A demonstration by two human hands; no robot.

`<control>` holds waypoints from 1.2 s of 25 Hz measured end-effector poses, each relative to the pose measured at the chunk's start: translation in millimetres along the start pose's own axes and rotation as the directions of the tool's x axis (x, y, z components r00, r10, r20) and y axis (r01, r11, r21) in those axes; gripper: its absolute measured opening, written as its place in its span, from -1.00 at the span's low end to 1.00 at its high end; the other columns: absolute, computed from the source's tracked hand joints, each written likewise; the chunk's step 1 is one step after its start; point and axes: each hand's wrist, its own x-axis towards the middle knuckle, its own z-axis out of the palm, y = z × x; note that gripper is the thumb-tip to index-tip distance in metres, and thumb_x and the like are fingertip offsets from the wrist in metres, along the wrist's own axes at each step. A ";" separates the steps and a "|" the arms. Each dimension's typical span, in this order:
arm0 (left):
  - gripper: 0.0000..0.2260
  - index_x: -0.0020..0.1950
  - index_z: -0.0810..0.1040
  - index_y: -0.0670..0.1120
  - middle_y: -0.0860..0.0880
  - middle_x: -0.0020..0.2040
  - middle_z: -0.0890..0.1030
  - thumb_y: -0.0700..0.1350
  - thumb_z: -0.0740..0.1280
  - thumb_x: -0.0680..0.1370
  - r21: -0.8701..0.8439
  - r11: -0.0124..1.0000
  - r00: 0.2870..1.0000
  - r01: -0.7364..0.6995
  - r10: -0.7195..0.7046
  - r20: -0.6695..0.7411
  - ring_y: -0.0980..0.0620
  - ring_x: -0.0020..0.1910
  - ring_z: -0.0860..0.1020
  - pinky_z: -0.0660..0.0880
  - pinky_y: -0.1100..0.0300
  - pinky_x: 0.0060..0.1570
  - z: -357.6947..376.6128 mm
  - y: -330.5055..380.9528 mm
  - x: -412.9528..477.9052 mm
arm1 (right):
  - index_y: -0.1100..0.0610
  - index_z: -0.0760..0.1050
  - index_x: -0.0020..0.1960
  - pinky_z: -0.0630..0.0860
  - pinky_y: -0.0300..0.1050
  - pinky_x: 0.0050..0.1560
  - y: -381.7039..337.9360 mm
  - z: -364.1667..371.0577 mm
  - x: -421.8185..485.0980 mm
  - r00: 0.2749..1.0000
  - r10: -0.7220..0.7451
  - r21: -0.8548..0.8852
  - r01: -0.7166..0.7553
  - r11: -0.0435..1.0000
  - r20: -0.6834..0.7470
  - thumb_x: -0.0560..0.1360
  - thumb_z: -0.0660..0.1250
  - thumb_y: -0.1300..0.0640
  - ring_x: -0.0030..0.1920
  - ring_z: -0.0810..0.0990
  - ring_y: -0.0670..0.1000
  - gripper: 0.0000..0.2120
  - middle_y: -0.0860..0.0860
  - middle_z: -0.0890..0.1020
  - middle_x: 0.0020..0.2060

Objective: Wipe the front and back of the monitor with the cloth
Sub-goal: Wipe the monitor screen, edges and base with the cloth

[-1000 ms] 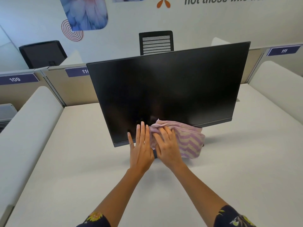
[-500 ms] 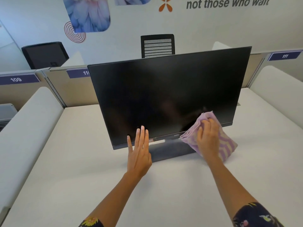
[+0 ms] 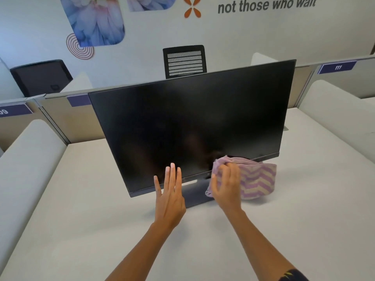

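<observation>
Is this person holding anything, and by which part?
The right hand grips the purple striped cloth by its bunched left end, against the monitor's lower edge. The left hand holds nothing; its straight fingers touch the monitor.

Monitor [image 3: 188, 126] stands on desk [image 3: 81, 220]: left hand [image 3: 169, 196] before its lower edge, cloth [image 3: 253, 179] right of that, chair [image 3: 184, 61] behind monitor.

Open-plan office: numbered cubicle partitions [image 3: 336, 67], mesh desk chair [image 3: 184, 61], slogan wall [image 3: 265, 5].
</observation>
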 end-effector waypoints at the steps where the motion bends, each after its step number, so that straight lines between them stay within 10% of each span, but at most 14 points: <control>1: -0.17 0.56 0.10 -0.14 -0.18 0.59 0.04 -0.22 0.41 0.36 0.001 1.000 1.000 0.006 -0.006 -0.001 -0.21 0.57 -0.05 -0.08 -0.30 0.47 -0.3 0.7 0.4 | 0.12 0.44 0.24 0.53 -0.08 0.18 -9.9 5.0 -7.0 0.998 -0.052 0.006 0.052 0.999 0.028 0.54 0.25 -0.05 0.22 0.48 0.10 -0.64 0.10 0.53 0.21; 7: -0.17 0.56 0.12 -0.14 -0.18 0.59 0.04 -0.22 0.42 0.35 -0.018 1.000 1.000 0.005 -0.005 0.022 -0.21 0.56 -0.01 -0.07 -0.28 0.48 -2.3 10.0 0.2 | 0.11 0.44 0.26 0.62 -0.12 0.06 -5.8 1.8 -12.8 0.973 -0.224 -0.036 0.226 0.974 0.057 0.61 0.14 -0.09 0.09 0.62 0.08 -0.65 0.10 0.62 0.12; 11: -0.18 0.55 0.14 -0.14 -0.18 0.58 0.07 -0.18 0.43 0.35 0.002 1.000 0.999 0.014 -0.014 0.041 -0.23 0.55 0.01 -0.06 -0.29 0.48 -4.2 12.8 -0.9 | 0.19 0.40 0.18 0.64 -0.03 -0.15 30.1 -20.2 22.2 0.998 -0.014 -0.163 0.003 0.987 -0.065 0.68 -0.08 -0.11 -0.10 0.62 0.14 -0.56 0.19 0.61 -0.03; 17: -0.15 0.56 0.11 -0.14 -0.21 0.58 0.05 -0.19 0.43 0.34 0.003 0.998 0.997 0.069 -0.069 0.045 -0.27 0.55 -0.02 -0.10 -0.26 0.48 1.7 23.6 3.7 | 0.22 0.46 0.25 0.52 -0.16 -0.02 58.9 -27.2 39.9 0.978 0.194 -0.132 -0.203 0.970 -0.076 0.63 0.17 0.00 0.04 0.57 0.13 -0.66 0.17 0.58 0.11; 26: -0.27 0.56 0.16 -0.12 -0.19 0.59 0.05 -0.09 0.40 0.45 -0.031 0.996 0.996 0.081 -0.080 0.040 -0.23 0.56 -0.03 -0.14 -0.23 0.50 7.6 72.0 23.9 | 0.07 0.46 0.37 0.46 0.02 0.34 28.9 -5.1 -12.5 0.913 -0.377 -0.123 0.397 0.910 0.156 0.63 0.14 -0.10 0.28 0.53 0.13 -0.59 0.08 0.58 0.27; 30: -0.19 0.56 0.12 -0.14 -0.20 0.59 0.01 -0.22 0.41 0.37 -0.007 0.994 0.993 0.112 -0.112 0.046 -0.23 0.57 -0.07 -0.13 -0.23 0.50 8.2 78.2 23.5 | 0.12 0.43 0.34 0.55 -0.01 0.21 67.3 -24.3 6.8 0.938 -0.314 -0.175 0.337 0.925 0.144 0.49 0.42 0.08 0.20 0.56 0.14 -0.56 0.13 0.55 0.23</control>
